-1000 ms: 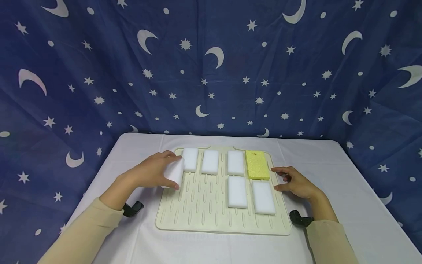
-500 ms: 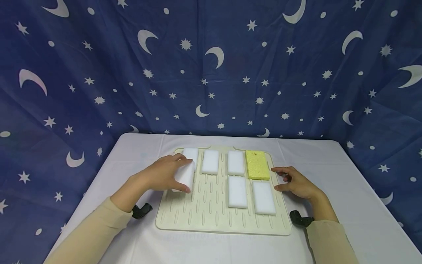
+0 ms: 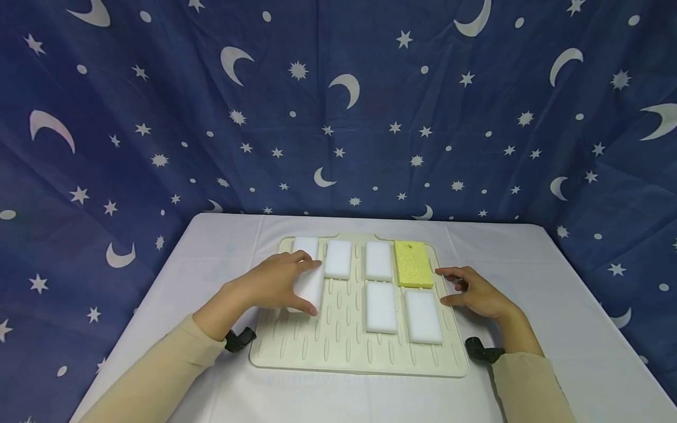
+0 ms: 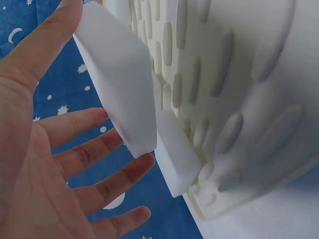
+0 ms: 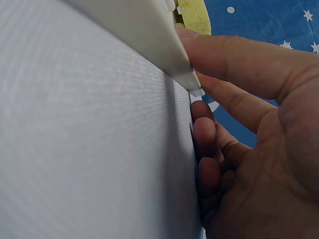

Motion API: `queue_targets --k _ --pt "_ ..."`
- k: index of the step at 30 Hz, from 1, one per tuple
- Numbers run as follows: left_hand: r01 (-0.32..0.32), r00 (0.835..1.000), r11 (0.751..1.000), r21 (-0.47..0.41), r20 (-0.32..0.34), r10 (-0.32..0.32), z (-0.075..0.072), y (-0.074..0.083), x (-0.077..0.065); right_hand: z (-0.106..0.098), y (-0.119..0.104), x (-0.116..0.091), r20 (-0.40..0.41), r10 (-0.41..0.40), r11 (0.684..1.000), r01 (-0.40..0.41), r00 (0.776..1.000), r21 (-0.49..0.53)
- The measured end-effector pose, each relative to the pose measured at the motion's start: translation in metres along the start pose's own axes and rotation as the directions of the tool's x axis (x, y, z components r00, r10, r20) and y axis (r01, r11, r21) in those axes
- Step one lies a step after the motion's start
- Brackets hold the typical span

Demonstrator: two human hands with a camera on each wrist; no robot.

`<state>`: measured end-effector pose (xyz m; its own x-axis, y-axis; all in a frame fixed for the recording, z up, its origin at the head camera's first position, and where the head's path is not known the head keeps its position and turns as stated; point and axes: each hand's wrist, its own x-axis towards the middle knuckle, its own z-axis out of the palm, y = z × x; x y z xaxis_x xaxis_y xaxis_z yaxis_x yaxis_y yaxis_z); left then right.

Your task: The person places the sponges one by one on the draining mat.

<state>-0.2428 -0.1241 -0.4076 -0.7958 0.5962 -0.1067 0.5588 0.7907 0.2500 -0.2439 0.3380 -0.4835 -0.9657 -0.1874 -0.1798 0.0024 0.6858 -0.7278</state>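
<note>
My left hand (image 3: 275, 281) grips a white sponge (image 3: 308, 286) between thumb and fingers, tilted above the left part of a cream ridged drying mat (image 3: 328, 346). In the left wrist view this sponge (image 4: 119, 74) stands apart from the mat, with the thumb at one end and fingertips at the other. At the mat's right edge rests my right hand (image 3: 473, 291), thumb and index finger touching the rim while the other fingers bend on the cloth. Near it lies a yellow sponge (image 3: 413, 264) on the mat. Another white sponge (image 3: 305, 247) is partly hidden behind my left hand.
More white sponges lie flat on the mat: one at back centre-left (image 3: 337, 259), one at back centre-right (image 3: 378, 261), and two in front, a white sponge (image 3: 381, 307) and a white sponge (image 3: 423, 317). A white tablecloth (image 3: 254, 399) lies underneath; a blue patterned curtain (image 3: 370, 164) hangs behind.
My left hand has carried the white sponge rightward and slightly toward me, from the mat's left edge to over the mat. My right hand has stayed at the mat's edge.
</note>
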Motion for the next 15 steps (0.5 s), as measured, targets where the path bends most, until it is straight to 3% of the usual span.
queue_targets --k 15 --pt "-0.024 1.000 0.999 0.030 0.003 0.024 0.011 0.019 0.008 0.001 0.001 0.000 -0.001 0.014 1.000 -0.014 1.000 -0.003"
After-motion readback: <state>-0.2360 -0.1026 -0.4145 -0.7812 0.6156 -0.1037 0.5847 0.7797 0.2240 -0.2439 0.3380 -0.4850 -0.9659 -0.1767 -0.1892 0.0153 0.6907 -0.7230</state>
